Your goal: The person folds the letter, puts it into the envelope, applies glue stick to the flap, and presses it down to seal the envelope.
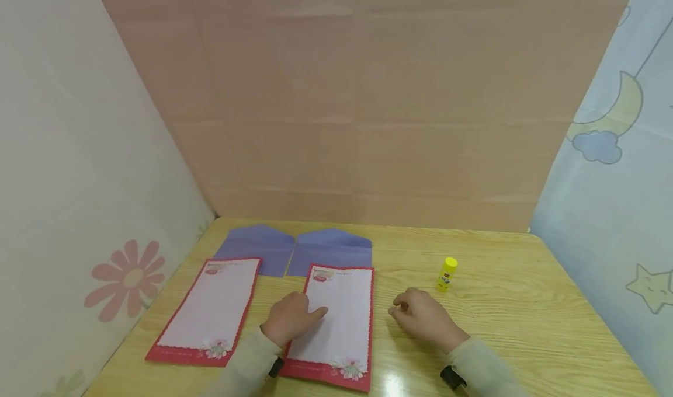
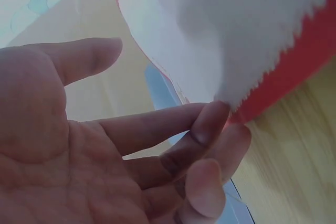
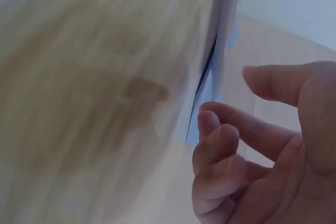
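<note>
A sheet of red-bordered letter paper with a flower print lies on the table in front of me. At its left edge is my left hand, thumb reaching over the white part. In the left wrist view the thumb stands apart from the bent fingers, whose tips are at the paper's edge; whether they press on it I cannot tell. My right hand hovers right of the sheet, fingers loosely curled around nothing. Just beyond it a yellow glue stick stands upright, cap on.
A second red-bordered sheet lies to the left. Behind the sheets, two purple envelopes, one on the left and one on the right, lie side by side with flaps pointing away. A brown-covered wall closes off the table's back edge.
</note>
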Demonstrator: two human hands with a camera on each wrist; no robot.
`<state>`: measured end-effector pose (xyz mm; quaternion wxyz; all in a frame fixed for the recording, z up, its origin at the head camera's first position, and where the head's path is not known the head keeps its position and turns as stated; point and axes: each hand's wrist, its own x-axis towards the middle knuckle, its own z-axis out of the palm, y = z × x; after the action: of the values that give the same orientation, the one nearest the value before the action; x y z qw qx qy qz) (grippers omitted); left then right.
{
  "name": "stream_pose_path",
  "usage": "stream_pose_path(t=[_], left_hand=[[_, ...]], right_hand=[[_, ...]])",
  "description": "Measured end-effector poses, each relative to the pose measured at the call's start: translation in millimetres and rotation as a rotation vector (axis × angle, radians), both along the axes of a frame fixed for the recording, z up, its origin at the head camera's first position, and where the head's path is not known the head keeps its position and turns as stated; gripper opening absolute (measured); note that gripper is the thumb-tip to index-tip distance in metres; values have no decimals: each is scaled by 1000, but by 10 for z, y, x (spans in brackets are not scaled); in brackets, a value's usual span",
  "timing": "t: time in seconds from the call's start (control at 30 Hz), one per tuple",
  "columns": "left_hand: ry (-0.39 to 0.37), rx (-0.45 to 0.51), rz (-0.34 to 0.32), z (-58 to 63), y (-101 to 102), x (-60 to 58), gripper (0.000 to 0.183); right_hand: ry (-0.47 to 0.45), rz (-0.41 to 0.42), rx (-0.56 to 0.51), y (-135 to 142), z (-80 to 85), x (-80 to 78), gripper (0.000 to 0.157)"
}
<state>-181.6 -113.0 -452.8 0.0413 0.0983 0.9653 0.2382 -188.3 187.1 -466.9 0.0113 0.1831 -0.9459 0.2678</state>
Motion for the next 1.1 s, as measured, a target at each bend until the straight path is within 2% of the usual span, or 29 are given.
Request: stream_pose_path(t=[0.17, 0.33, 0.53, 0.73, 0.83, 1.0, 1.1], left_hand=[[-22, 5, -15, -2, 138, 15, 52], [-11, 21, -31, -15, 237, 44, 58], [-16, 25, -41, -4, 276, 56, 60], [-20, 39, -60, -23, 228, 30, 60], [-18, 66, -60, -31, 161, 7, 55], [47, 135, -37, -20, 23, -38, 27], [44, 189, -36, -24, -36, -85, 29]], right_hand=[[-45, 9, -72, -136, -64, -18, 20], [-119, -23, -147, -186, -88, -15, 15], [-257, -21, -331, -186, -94, -9, 19], [-383, -17, -505, -165, -103, -19, 15], [-394, -27, -534, -145, -91, -30, 13], [-403, -72, -557, -69, -40, -34, 18], [-428, -99, -585, -11, -12, -35, 22]])
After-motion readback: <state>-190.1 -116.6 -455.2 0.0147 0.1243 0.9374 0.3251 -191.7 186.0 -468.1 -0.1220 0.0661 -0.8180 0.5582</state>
